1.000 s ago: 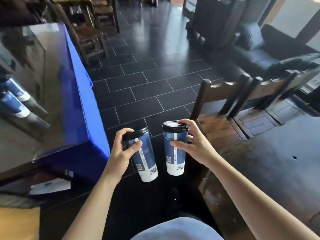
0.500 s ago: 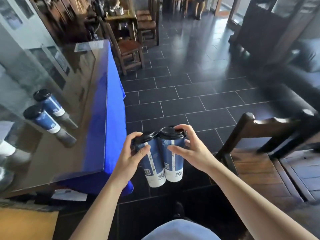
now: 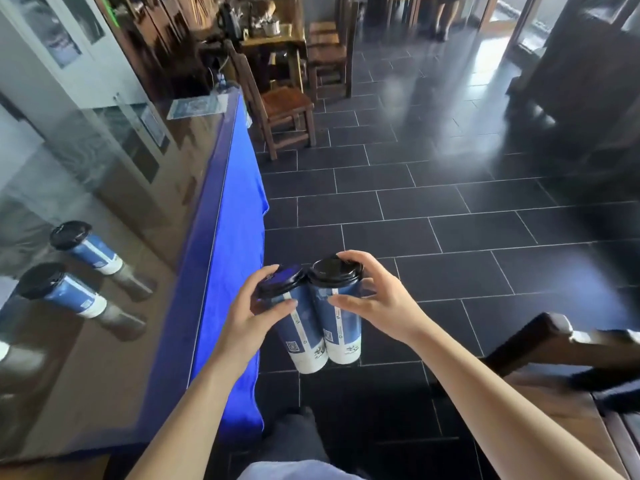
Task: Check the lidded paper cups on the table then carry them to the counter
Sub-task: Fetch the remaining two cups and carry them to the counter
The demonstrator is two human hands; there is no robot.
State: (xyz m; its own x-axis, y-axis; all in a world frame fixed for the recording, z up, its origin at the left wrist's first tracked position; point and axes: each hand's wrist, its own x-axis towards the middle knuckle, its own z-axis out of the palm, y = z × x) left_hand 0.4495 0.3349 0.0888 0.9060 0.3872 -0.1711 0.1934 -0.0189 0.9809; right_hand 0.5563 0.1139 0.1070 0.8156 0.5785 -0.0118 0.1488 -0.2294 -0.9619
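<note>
I hold two tall blue-and-white paper cups with black lids side by side above the dark tiled floor. My left hand (image 3: 254, 311) grips the left cup (image 3: 304, 336) just under its lid. My right hand (image 3: 372, 299) grips the right cup (image 3: 341, 329) near the top, fingers curled over the lid rim. The two cups touch each other. To my left runs the glossy counter (image 3: 114, 271) with a blue cloth (image 3: 228, 244) hanging over its edge. Two more lidded cups (image 3: 86, 249) (image 3: 60, 291) stand on the counter at the far left.
A wooden chair back (image 3: 561, 344) juts in at lower right. Further ahead stand a wooden chair (image 3: 280, 109) and a small table (image 3: 273, 39) with items. A paper sheet (image 3: 197, 105) lies at the counter's far end. A person's legs (image 3: 441, 15) show far back.
The view has swung left and forward along the counter. The two cups, first held apart, came together and now touch. The dark table on the right has left the view.
</note>
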